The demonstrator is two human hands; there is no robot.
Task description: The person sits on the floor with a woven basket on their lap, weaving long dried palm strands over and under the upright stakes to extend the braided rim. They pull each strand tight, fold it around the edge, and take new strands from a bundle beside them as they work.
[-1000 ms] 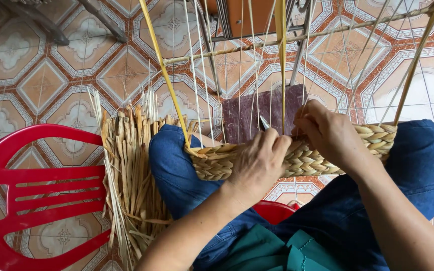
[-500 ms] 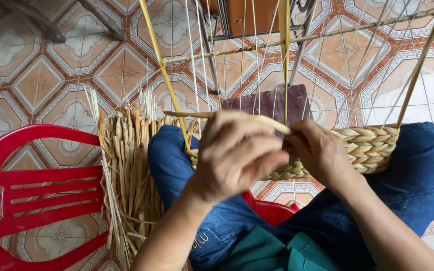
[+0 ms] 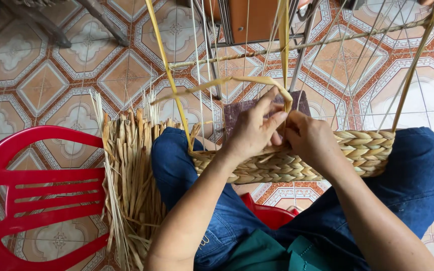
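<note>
A woven straw band (image 3: 362, 153) rests across my knees, its thin upright strands rising toward the top of the view. My left hand (image 3: 252, 131) pinches a flat dried reed strip (image 3: 227, 83) that loops up and over to the left. My right hand (image 3: 311, 140) presses against the band's top edge, fingers meeting the left hand's at the strip. Both hands sit at the middle of the band.
A bundle of dried reeds (image 3: 131, 175) lies on the tiled floor by my left knee. A red plastic chair (image 3: 31, 185) lies on its side at the left. Metal furniture legs (image 3: 212, 50) and a brown panel stand beyond the weaving.
My left hand lifted off the band's front, swept across, and now pinches the reed strip at the top edge. The strip now arches in a loop above the hands.
</note>
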